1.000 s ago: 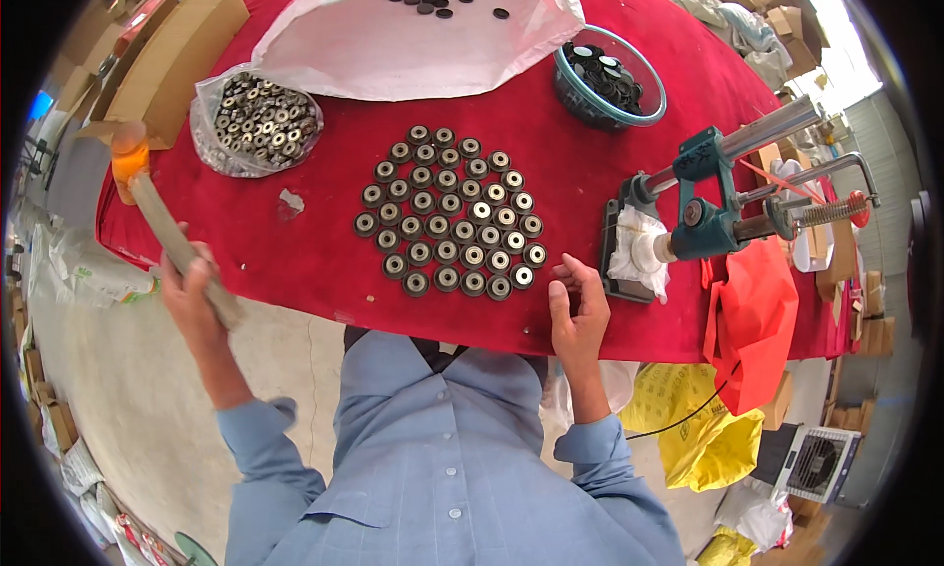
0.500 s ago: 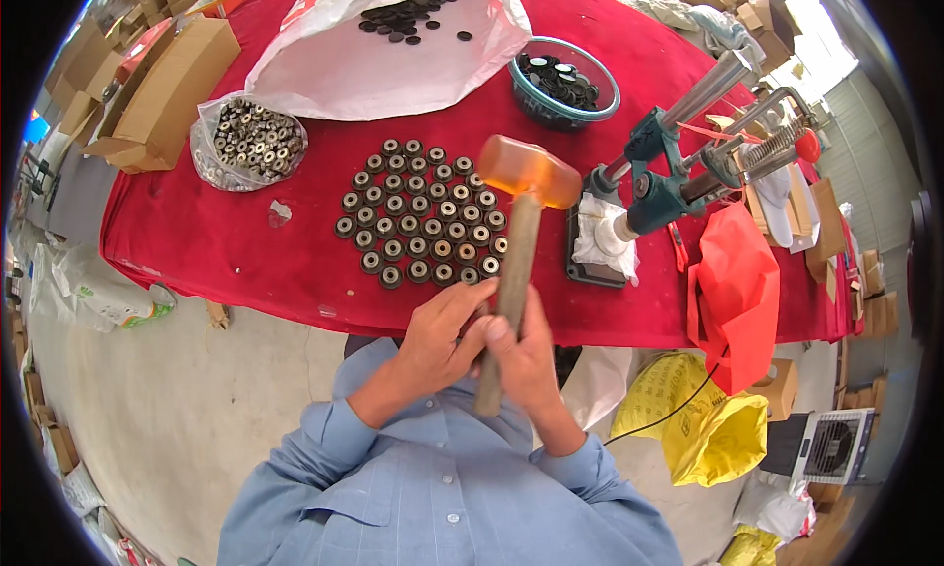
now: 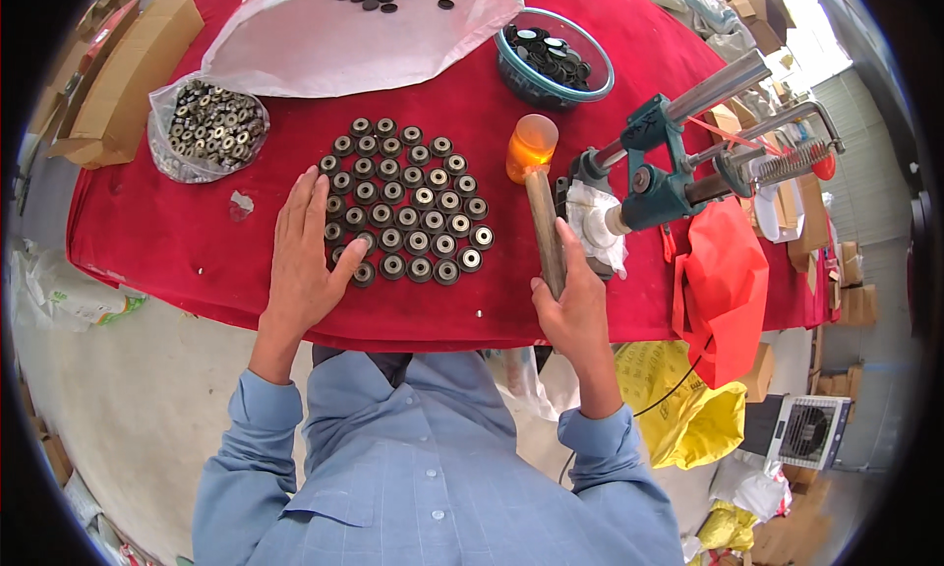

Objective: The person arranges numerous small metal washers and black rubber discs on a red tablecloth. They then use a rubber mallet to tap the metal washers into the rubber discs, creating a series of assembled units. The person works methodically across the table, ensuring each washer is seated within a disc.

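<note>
My right hand [image 3: 575,310] is wrapped round the wooden handle of a mallet [image 3: 545,227] with a translucent orange head. The mallet's head points away from me, between the parts and the press. My left hand [image 3: 305,256], fingers stretched out, lies along the left side of a cluster of round black parts with metal centres [image 3: 418,222], its thumb by the nearest ones. These parts stand close together in rows on the red cloth. Just right of the mallet is a green hand press [image 3: 654,178] with a white-wrapped base [image 3: 596,227].
A clear bag of small metal bushings [image 3: 216,128] sits at the left. Behind are a white sack [image 3: 344,59] with black discs on it and a teal bowl [image 3: 526,74] of discs. A red bag [image 3: 723,286] hangs at the table's right edge. An open carton [image 3: 138,84] stands far left.
My hands, together on the mallet handle before, have parted. The left moved to the left of the round parts; the right lowered the mallet and moved it right, toward the press.
</note>
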A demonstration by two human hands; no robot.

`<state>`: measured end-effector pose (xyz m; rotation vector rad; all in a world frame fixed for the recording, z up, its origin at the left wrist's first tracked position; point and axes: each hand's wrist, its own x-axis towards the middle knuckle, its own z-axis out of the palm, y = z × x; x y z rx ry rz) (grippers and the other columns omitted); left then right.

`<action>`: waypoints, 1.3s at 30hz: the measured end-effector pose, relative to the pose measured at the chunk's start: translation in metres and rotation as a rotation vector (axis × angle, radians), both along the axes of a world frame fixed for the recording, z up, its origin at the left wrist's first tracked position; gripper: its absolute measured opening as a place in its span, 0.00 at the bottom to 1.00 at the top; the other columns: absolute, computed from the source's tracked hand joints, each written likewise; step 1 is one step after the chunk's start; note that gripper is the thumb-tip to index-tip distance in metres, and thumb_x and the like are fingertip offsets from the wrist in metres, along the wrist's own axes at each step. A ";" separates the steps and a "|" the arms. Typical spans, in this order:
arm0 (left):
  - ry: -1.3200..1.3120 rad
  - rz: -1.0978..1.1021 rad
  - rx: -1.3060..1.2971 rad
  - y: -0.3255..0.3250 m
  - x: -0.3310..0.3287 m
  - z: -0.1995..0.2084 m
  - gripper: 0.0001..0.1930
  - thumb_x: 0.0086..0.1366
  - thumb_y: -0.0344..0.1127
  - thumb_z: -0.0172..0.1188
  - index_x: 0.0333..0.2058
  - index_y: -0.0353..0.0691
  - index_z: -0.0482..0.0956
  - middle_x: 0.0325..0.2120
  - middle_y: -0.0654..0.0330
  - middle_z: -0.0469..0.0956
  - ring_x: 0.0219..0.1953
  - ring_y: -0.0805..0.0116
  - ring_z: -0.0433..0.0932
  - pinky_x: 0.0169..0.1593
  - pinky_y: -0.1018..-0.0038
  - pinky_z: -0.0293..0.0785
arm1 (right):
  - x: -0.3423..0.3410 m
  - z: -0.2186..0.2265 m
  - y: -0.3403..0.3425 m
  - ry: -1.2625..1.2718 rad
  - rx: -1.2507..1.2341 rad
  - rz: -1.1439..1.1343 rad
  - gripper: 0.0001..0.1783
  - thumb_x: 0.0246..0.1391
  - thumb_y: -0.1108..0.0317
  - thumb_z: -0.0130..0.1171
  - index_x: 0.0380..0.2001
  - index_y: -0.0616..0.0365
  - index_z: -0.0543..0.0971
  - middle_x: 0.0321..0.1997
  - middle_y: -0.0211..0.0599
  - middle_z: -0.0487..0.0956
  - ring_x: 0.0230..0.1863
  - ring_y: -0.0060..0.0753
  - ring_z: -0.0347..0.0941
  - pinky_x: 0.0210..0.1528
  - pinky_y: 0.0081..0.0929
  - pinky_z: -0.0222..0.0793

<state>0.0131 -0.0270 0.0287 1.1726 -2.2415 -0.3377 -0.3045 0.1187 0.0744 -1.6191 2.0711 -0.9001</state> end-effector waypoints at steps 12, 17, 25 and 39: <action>-0.249 -0.104 0.109 -0.027 -0.010 -0.015 0.51 0.69 0.55 0.65 0.80 0.30 0.51 0.81 0.43 0.51 0.84 0.43 0.47 0.83 0.47 0.42 | -0.012 -0.032 -0.042 -0.096 0.063 -0.164 0.39 0.70 0.75 0.58 0.81 0.49 0.62 0.46 0.36 0.82 0.33 0.18 0.75 0.33 0.20 0.75; -0.242 -0.109 0.118 -0.028 -0.008 -0.017 0.52 0.70 0.61 0.62 0.79 0.29 0.52 0.81 0.42 0.52 0.83 0.43 0.48 0.83 0.46 0.42 | 0.014 -0.001 -0.069 -0.189 0.039 -0.076 0.36 0.73 0.76 0.55 0.81 0.52 0.63 0.46 0.35 0.83 0.32 0.15 0.73 0.32 0.18 0.73; -0.295 -0.148 0.159 -0.029 -0.007 -0.013 0.49 0.68 0.57 0.63 0.79 0.34 0.58 0.81 0.47 0.53 0.83 0.46 0.50 0.82 0.41 0.41 | 0.039 0.015 -0.099 0.006 -0.008 0.098 0.32 0.72 0.78 0.54 0.78 0.62 0.67 0.61 0.46 0.82 0.45 0.25 0.79 0.45 0.23 0.77; -0.208 -0.183 0.159 -0.028 -0.003 -0.013 0.48 0.69 0.62 0.61 0.78 0.36 0.61 0.80 0.46 0.56 0.83 0.46 0.52 0.81 0.39 0.40 | 0.034 0.012 -0.104 0.010 0.006 0.036 0.32 0.74 0.77 0.51 0.79 0.57 0.67 0.52 0.40 0.84 0.35 0.18 0.77 0.36 0.19 0.75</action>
